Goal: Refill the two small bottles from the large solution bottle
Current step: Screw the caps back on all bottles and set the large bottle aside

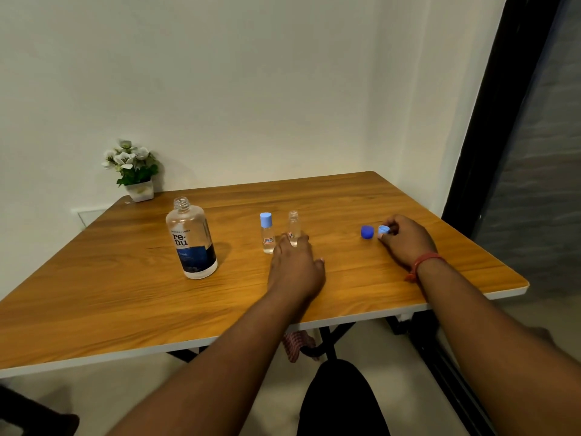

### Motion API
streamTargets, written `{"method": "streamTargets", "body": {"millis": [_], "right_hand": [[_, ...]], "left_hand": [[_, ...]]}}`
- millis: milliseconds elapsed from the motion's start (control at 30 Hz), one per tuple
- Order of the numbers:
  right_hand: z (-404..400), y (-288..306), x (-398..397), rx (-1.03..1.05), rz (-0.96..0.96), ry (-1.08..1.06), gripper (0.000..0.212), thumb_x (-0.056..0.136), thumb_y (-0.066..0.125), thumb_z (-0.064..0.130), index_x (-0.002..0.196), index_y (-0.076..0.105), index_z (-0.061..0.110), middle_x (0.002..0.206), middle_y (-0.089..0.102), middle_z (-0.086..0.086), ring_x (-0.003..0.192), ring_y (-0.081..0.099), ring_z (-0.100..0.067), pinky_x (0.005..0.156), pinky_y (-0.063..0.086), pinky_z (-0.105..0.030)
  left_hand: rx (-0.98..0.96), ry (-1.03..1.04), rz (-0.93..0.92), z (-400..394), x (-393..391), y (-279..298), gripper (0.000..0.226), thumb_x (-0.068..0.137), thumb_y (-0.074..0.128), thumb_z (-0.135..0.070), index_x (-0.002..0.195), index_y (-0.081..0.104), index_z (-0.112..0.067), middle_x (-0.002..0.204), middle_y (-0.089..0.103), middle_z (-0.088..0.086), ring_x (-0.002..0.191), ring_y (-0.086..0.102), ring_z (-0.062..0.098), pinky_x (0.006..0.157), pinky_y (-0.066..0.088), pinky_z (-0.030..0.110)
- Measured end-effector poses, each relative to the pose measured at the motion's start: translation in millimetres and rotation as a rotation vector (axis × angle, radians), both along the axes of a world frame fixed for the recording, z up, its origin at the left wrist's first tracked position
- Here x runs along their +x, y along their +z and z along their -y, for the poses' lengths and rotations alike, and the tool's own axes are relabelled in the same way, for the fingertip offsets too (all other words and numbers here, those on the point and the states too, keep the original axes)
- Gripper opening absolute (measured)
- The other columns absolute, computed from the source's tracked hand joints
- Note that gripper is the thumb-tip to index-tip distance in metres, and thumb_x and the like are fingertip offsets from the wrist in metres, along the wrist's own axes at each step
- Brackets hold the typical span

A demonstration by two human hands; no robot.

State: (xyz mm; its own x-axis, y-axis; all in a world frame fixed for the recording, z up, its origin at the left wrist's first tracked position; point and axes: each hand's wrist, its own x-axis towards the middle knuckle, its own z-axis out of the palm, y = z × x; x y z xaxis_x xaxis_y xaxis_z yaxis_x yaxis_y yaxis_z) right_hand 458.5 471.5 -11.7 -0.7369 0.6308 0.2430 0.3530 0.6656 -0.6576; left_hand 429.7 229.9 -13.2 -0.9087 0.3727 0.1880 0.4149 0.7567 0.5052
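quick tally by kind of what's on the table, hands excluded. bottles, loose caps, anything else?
Large solution bottle, uncapped: 1
Small bottles: 2, capped small bottle and open small bottle
Loose caps: 2, dark blue cap and light blue cap
Potted plant: 1
Total: 6

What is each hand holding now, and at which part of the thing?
The left hand holds the uncapped small bottle around its lower body. The right hand pinches the light blue cap at its rim with its fingertips, on the table.
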Motion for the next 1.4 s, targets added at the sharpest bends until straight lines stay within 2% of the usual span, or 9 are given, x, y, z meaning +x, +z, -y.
{"method": "streamTargets", "body": {"millis": [167, 367, 533, 667, 933, 1033, 1167, 1300, 1400], "right_hand": [[0.6, 0.6, 1.3, -0.012, -0.013, 0.004, 0.028, 0.09, 0.07, 0.024, 0.117, 0.063, 0.021, 0.107, 0.067, -0.001, 0.096, 0.06, -0.019, 0.083, 0.05, -0.032], [2.2, 2.0, 3.0, -0.023, -0.023, 0.012, 0.026, 0.089, 0.07, 0.025, 0.115, 0.063, 0.023, 0.102, 0.065, 0.002, 0.092, 0.059, -0.016, 0.08, 0.049, -0.03], [5.7, 4.0, 8.0, -0.049, -0.07, 0.014, 0.025, 0.09, 0.069, 0.023, 0.113, 0.063, 0.021, 0.103, 0.066, 0.001, 0.092, 0.059, -0.017, 0.079, 0.049, -0.029], [19.5, 9.8, 15.1, -0.112, -0.232, 0.027, 0.027, 0.091, 0.066, 0.017, 0.118, 0.063, 0.018, 0.112, 0.062, 0.0, 0.097, 0.059, -0.016, 0.085, 0.051, -0.029], [76.1, 19.3, 13.3, -0.03, -0.292, 0.314, 0.031, 0.093, 0.062, 0.014, 0.124, 0.066, 0.016, 0.12, 0.053, 0.002, 0.104, 0.057, -0.013, 0.092, 0.048, -0.024], [97.8, 33.4, 0.4, -0.015, -0.315, 0.403, 0.033, 0.091, 0.064, 0.011, 0.123, 0.065, 0.017, 0.119, 0.054, 0.002, 0.1, 0.058, -0.012, 0.087, 0.05, -0.021], [113.6, 52.6, -14.1, 0.035, -0.351, 0.425, 0.031, 0.087, 0.067, 0.009, 0.118, 0.065, 0.013, 0.111, 0.055, 0.002, 0.092, 0.057, -0.01, 0.074, 0.043, -0.008], [117.7, 61.0, -22.0, 0.166, -0.289, 0.47, 0.025, 0.084, 0.069, 0.008, 0.108, 0.064, 0.013, 0.107, 0.059, 0.001, 0.09, 0.059, -0.014, 0.073, 0.046, -0.019], [116.2, 64.9, -24.5, 0.257, -0.261, 0.512, 0.02, 0.084, 0.067, 0.006, 0.102, 0.066, 0.014, 0.104, 0.059, 0.002, 0.087, 0.057, -0.012, 0.07, 0.042, -0.017]], "left_hand": [[-0.062, 0.032, 0.053, -11.2, -8.1, 3.5, 0.068, 0.1, 0.048, -0.045, 0.158, 0.021, -0.025, 0.167, 0.002, 0.021, 0.154, 0.004, 0.036, 0.123, 0.012, 0.046], [-0.076, 0.047, 0.02, -13.6, -10.8, 3.7, 0.064, 0.099, 0.049, -0.046, 0.155, 0.032, -0.022, 0.159, 0.029, 0.017, 0.148, 0.023, 0.034, 0.121, 0.023, 0.047], [-0.085, 0.029, 0.003, -10.2, -5.6, 3.8, 0.06, 0.099, 0.05, -0.045, 0.154, 0.034, -0.026, 0.152, 0.033, 0.016, 0.142, 0.03, 0.032, 0.117, 0.029, 0.047], [-0.119, 0.0, -0.014, -6.5, 0.1, 2.4, 0.061, 0.099, 0.046, -0.048, 0.155, 0.032, -0.028, 0.15, 0.031, 0.016, 0.141, 0.028, 0.032, 0.117, 0.028, 0.046], [-0.155, -0.055, -0.064, 6.1, 10.8, -3.1, 0.059, 0.1, 0.041, -0.051, 0.154, 0.032, -0.031, 0.146, 0.034, 0.013, 0.134, 0.032, 0.03, 0.112, 0.032, 0.043], [-0.132, -0.086, -0.042, 13.7, 15.9, -2.3, 0.056, 0.1, 0.043, -0.049, 0.152, 0.035, -0.034, 0.146, 0.035, 0.012, 0.136, 0.032, 0.03, 0.112, 0.032, 0.042], [0.023, -0.083, -0.01, 26.0, 19.4, -2.2, 0.048, 0.096, 0.054, -0.044, 0.142, 0.051, -0.029, 0.143, 0.042, 0.009, 0.134, 0.036, 0.028, 0.11, 0.036, 0.04], [0.139, -0.012, 0.023, 28.6, 14.2, -3.1, 0.042, 0.091, 0.065, -0.038, 0.126, 0.059, -0.017, 0.128, 0.055, 0.005, 0.124, 0.046, 0.026, 0.101, 0.044, 0.04], [0.115, 0.03, -0.015, 23.4, 7.8, -3.1, 0.034, 0.088, 0.067, -0.04, 0.113, 0.062, -0.017, 0.115, 0.061, 0.004, 0.113, 0.052, 0.027, 0.095, 0.048, 0.045]]}}
